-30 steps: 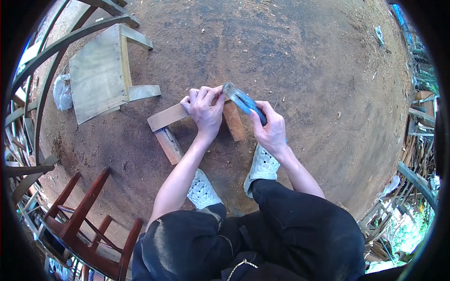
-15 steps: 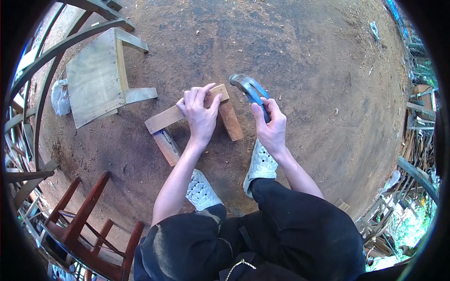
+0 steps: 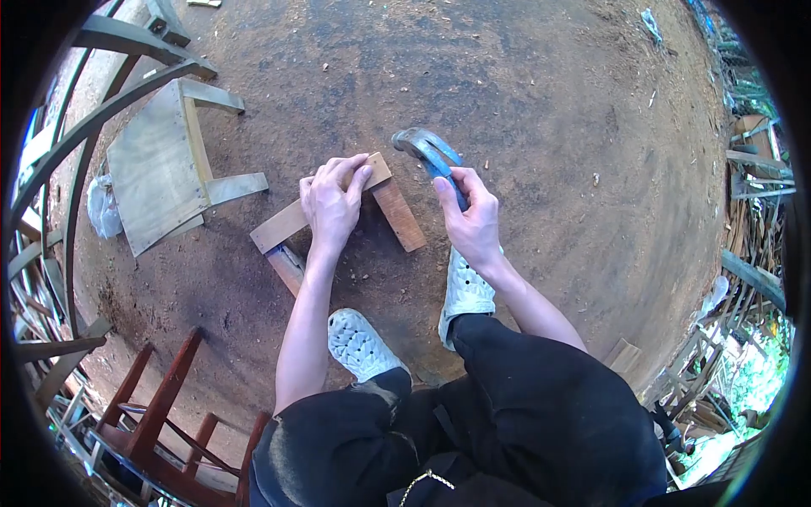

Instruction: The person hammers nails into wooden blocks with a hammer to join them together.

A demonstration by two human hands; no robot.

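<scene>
A U-shaped wooden frame [image 3: 282, 226] of three pieces rests on the dirt ground in front of my feet. My left hand [image 3: 335, 203] is closed on its top piece near the right corner, fingers over the far edge. One leg [image 3: 400, 217] runs back toward me on the right; my forearm partly covers the other on the left. My right hand [image 3: 470, 211] grips the blue handle of a claw hammer [image 3: 427, 149], whose metal head is raised to the right of the frame's corner. Whether a nail is between my left fingertips cannot be made out.
A small wooden stool [image 3: 160, 165] lies on its side at the left, with a plastic bag [image 3: 104, 207] behind it. Dark red chair legs [image 3: 167, 393] stand at the lower left. Curved wooden pieces [image 3: 127, 89] line the left edge. Scrap wood [image 3: 752, 279] is piled at the right.
The view has shifted slightly. Both hands keep their holds on the frame and the hammer, and the hammer head remains raised beside the corner.
</scene>
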